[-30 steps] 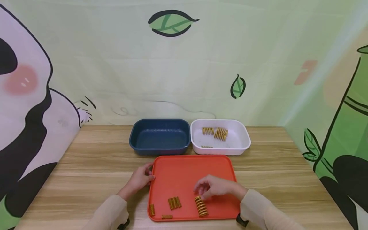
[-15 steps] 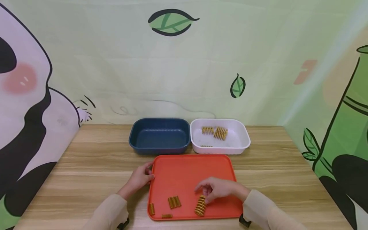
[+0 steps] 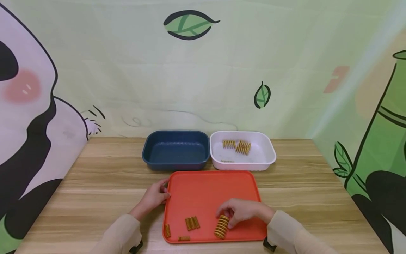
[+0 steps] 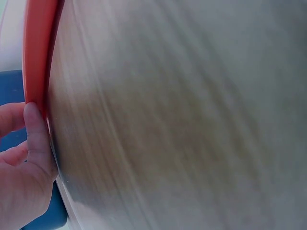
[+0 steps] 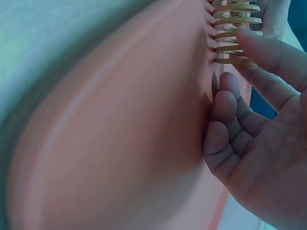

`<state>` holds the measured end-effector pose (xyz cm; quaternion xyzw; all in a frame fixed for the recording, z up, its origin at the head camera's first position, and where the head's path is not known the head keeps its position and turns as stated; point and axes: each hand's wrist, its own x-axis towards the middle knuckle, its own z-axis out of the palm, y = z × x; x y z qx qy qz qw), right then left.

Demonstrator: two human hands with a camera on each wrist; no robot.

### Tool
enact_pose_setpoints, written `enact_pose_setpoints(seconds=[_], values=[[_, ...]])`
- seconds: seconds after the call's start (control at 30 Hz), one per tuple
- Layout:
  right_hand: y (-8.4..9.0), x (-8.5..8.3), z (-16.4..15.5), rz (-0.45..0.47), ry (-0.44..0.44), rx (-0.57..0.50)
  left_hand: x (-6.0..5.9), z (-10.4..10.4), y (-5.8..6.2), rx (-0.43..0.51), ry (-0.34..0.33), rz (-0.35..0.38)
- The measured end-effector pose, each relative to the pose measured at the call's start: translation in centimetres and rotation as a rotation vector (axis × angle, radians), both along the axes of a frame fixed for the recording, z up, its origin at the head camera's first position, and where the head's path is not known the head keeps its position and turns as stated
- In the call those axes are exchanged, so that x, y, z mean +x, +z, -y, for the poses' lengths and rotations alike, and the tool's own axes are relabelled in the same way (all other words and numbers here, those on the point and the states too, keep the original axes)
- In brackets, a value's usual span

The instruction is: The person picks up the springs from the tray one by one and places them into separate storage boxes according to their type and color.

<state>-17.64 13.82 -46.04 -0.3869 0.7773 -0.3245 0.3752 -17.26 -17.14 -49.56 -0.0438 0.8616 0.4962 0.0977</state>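
Note:
A red tray [image 3: 203, 190] lies on the wooden table. At its left rim my left hand [image 3: 154, 195] holds the edge between thumb and fingers; the left wrist view shows the thumb [image 4: 36, 124] against the rim. Over the tray's near right part, my right hand [image 3: 242, 211] pinches the end of a large gold coil spring [image 3: 221, 227], which lies slanted. In the right wrist view the thumb [image 5: 273, 52] overlaps the end coils, the index finger is behind them, and the other fingers are curled.
Smaller gold springs lie at the tray's near left: a group [image 3: 192, 223], one by the left rim [image 3: 167, 231] and one by the near rim [image 3: 184, 239]. Behind the tray stand a dark blue bin [image 3: 176, 166] and a white bin [image 3: 250, 166] holding several springs.
The large spring has turned, its near end swinging left and its far end right. My right hand has shifted slightly right and nearer. My left hand stays at the rim.

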Motion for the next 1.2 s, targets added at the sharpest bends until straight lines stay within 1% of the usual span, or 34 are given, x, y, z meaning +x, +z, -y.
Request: enact_pose_setpoints(seconds=[0.1,0.27,0.47,0.73,0.83,0.97,1.2], values=[[0.0,0.0,0.0,-0.013,-0.015,0.022,0.0,0.0,0.0,0.006,0.003,-0.002],[-0.3,0.0,0.0,-0.003,-0.070,0.036,0.0,-0.1,-0.1,-0.001,0.003,-0.011],[-0.7,-0.1,-0.2,-0.017,-0.108,0.000,0.0,-0.1,-0.1,-0.007,0.008,-0.007],[-1.4,-0.4,-0.6,0.004,-0.170,-0.062,0.2,0.0,0.0,0.008,0.005,-0.012],[-1.4,-0.4,-0.7,0.017,-0.184,-0.080,0.1,0.0,0.0,0.009,0.007,-0.008],[-1.1,-0.3,-0.7,0.037,-0.198,-0.089,0.1,0.0,0.0,0.007,0.010,-0.005],[-1.0,-0.7,-0.6,0.061,-0.222,-0.070,0.2,-0.1,0.3,0.008,0.006,0.003]])
